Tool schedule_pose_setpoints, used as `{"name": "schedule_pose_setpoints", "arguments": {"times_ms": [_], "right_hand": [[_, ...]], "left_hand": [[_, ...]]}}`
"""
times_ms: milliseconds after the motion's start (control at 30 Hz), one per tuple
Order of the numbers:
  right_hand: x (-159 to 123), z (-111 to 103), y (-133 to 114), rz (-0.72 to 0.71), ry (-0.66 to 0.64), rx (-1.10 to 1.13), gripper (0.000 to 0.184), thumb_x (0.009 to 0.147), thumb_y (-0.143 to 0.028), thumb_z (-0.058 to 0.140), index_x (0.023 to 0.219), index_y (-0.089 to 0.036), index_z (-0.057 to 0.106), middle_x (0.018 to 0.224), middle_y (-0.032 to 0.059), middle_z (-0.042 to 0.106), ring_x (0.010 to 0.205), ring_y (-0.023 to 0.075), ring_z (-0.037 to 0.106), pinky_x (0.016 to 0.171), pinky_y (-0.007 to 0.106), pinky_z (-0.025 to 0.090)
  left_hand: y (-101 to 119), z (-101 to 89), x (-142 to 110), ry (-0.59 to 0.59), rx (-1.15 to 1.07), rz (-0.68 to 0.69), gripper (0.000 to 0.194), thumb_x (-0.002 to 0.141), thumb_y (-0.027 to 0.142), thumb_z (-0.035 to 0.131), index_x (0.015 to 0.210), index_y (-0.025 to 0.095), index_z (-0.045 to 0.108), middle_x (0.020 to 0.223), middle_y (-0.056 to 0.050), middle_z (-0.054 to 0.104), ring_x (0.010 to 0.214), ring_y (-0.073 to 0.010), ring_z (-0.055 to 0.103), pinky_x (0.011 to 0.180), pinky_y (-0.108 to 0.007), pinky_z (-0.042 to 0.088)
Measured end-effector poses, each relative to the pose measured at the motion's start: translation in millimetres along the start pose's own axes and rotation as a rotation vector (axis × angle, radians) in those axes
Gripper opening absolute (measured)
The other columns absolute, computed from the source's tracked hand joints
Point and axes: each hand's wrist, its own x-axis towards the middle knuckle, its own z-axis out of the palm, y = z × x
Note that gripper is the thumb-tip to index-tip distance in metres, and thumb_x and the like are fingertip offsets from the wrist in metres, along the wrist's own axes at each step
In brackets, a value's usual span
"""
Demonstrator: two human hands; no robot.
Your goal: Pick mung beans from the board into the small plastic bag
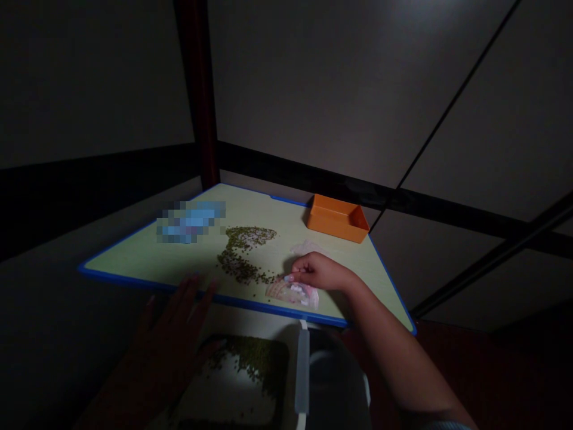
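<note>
While grainy green bits (235,265) curve loosely, the right hand (316,272) curls alongside.

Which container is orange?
The shallow tray at the far right corner of the tabletop; the container with green grains, below the near edge, is pale inside.

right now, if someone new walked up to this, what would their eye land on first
Probably the bright orange tray, the strongest colour in a dim scene, at the far right of the pale, blue-edged table. Next would be the small green grains scattered in a curved patch mid-table. Just right of their near end, the lit right hand is low over the tabletop, fingers drawn together.
</note>
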Motion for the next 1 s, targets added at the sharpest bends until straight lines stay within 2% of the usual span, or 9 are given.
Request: {"name": "schedule_pose_setpoints", "arguments": {"times_ms": [67,167,267,433,567,667,833,933,1000], "right_hand": [[1,1,0,0.012,0.025,-0.030,0.025,0.090,-0.033,0.057,0.072,-0.015,0.057,0.049,-0.0054,0.056,0.047,0.0083,0.048,0.053,0.020,0.035],[4,3,-1,-0.005,-0.011,-0.056,0.025,0.091,-0.031,0.055,0.072,-0.015,0.057,0.050,-0.0048,0.055,0.048,0.0085,0.048,0.054,0.020,0.035],[7,3,-2,-0.069,-0.056,-0.008,0.032,0.088,-0.040,0.059,0.069,-0.015,0.057,0.052,-0.0052,0.052,0.050,0.0080,0.043,0.052,0.020,0.032],[8,-1,7,-0.068,0.095,0.039,0.045,0.085,-0.056,0.057,0.066,-0.015,0.054,0.048,-0.0067,0.044,0.047,0.0075,0.036,0.049,0.021,0.025],[9,-1,12,-0.044,0.191,-0.006,0.039,0.089,-0.047,0.055,0.065,-0.016,0.052,0.049,-0.0050,0.048,0.048,0.0079,0.039,0.051,0.021,0.029],[11,3,11,-0.041,0.207,-0.017,0.036,0.091,-0.041,0.053,0.065,-0.016,0.052,0.049,-0.0051,0.048,0.048,0.0077,0.039,0.051,0.021,0.030],[13,10,0,-0.122,0.204,-0.020,0.036,0.092,-0.040,0.052,0.065,-0.016,0.053,0.050,-0.0064,0.042,0.049,0.0072,0.034,0.051,0.021,0.027],[15,11,-11,-0.132,0.218,-0.142,0.036,0.093,-0.036,0.053,0.063,-0.016,0.052,0.051,-0.0057,0.043,0.049,0.0073,0.036,0.053,0.021,0.027],[17,11,-18,-0.133,0.242,-0.274,0.031,0.092,-0.031,0.056,0.066,-0.015,0.058,0.055,-0.0038,0.050,0.052,0.0079,0.041,0.055,0.022,0.028]], "left_hand": [[0,0.0,1,0.005,-0.001,0.008,0.069,0.089,0.050,0.024,0.143,0.009,0.041,0.148,-0.028,0.041,0.136,-0.0421,0.043,0.103,-0.066,0.033],[0,-1.2,1,-0.001,-0.005,-0.004,0.070,0.089,0.051,0.025,0.143,0.009,0.040,0.149,-0.027,0.041,0.137,-0.0408,0.041,0.104,-0.065,0.032],[2,-1.1,1,-0.009,-0.009,-0.020,0.070,0.089,0.051,0.026,0.142,0.009,0.041,0.149,-0.028,0.040,0.138,-0.0406,0.040,0.106,-0.065,0.030],[1,0.3,0,-0.046,-0.037,-0.045,0.069,0.089,0.052,0.027,0.144,0.011,0.040,0.150,-0.026,0.040,0.139,-0.0398,0.039,0.108,-0.065,0.028],[-2,0.5,-1,-0.073,-0.062,-0.034,0.071,0.088,0.055,0.031,0.145,0.013,0.038,0.153,-0.024,0.037,0.141,-0.0385,0.036,0.108,-0.063,0.030],[-4,1.7,-2,-0.089,-0.053,-0.030,0.070,0.088,0.052,0.038,0.147,0.014,0.034,0.154,-0.023,0.035,0.143,-0.0378,0.033,0.109,-0.062,0.029],[-5,2.0,-3,-0.110,-0.036,-0.018,0.074,0.085,0.053,0.046,0.148,0.015,0.033,0.154,-0.024,0.035,0.141,-0.0386,0.036,0.108,-0.062,0.031],[-5,0.4,-3,-0.120,-0.022,-0.009,0.075,0.084,0.051,0.049,0.148,0.015,0.033,0.154,-0.023,0.034,0.140,-0.0384,0.037,0.108,-0.061,0.032],[-5,-0.3,-3,-0.115,-0.013,-0.007,0.073,0.085,0.049,0.049,0.148,0.016,0.032,0.154,-0.022,0.034,0.140,-0.0379,0.037,0.108,-0.062,0.032]]}}
